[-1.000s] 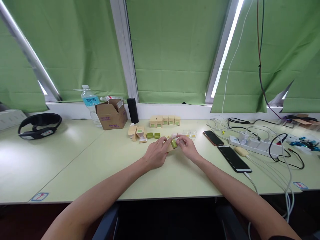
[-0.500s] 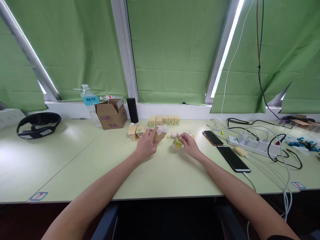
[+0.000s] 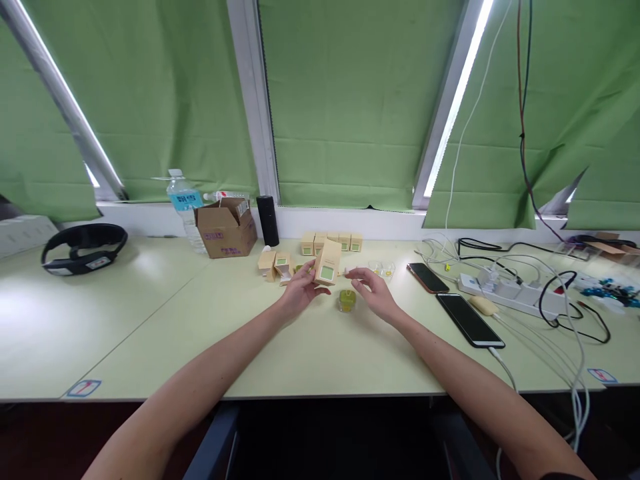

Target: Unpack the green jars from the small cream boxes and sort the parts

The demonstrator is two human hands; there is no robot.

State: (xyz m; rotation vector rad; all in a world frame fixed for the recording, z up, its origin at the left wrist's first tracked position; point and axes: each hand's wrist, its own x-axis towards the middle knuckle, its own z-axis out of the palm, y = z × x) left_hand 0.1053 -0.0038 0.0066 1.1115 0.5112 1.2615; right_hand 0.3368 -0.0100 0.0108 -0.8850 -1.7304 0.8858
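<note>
My left hand (image 3: 299,291) is wrapped round a small beige cardboard box (image 3: 328,263) with a green square on its lower face, tilted above the table. My right hand (image 3: 374,293) has its fingers apart and holds nothing. Just left of it, a small clear jar with yellow-green contents (image 3: 347,300) sits on the table. Behind my right hand lie little clear round containers (image 3: 382,269) with bits of yellow. Beside my left hand are opened beige boxes (image 3: 267,264). Farther back, a row of similar beige boxes (image 3: 345,241) is partly hidden by the held box.
A brown carton (image 3: 227,230), a water bottle (image 3: 186,207) and a black cylinder (image 3: 268,221) stand at the back left. A black headset (image 3: 84,250) lies far left. Two phones (image 3: 470,320), a white power strip (image 3: 510,293) and tangled cables occupy the right side.
My right hand has let go of the jar, which now rests on the table. My left hand has turned the box so its green square faces me.
</note>
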